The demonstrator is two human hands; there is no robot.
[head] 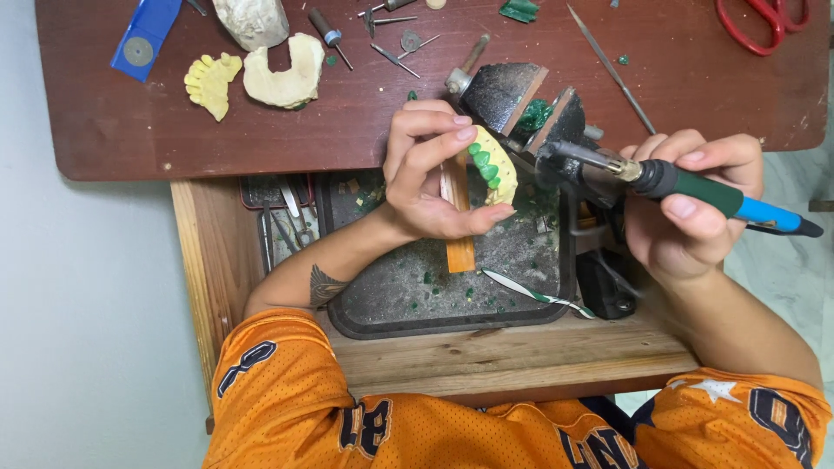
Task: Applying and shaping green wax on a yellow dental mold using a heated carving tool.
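Head view, one entry: our left hand [426,174] holds a yellow dental cast [497,165] carrying a row of green wax teeth [483,163], fingers [434,148] curled and pinching it from both sides, thumb along its lower edge, just above a wooden peg [458,221] that juts over the dark tray [382,304]. Our right hand [695,208] holds a green-and-blue electric wax pen [721,198], fingers wrapped shut about the barrel in a pen grip, its metal tip [578,155] pointing left and standing near the cast but apart from it. The tray sits in an open wooden drawer [486,356] and is strewn with green wax crumbs [434,280]; a white-and-green strip [534,295] lies across its right edge. On the brown counter [174,130] above: two more plaster casts [282,74] [211,82], small burs and mandrels [395,43], a slim metal probe [612,69], red scissors [764,22], a blue tool with a disc [143,39]. We judge the step in hand to be wax carving on the teeth, tip not yet applied. The next move calls for a steady, light approach of the tip to the wax row, cast braced firmly on the peg.
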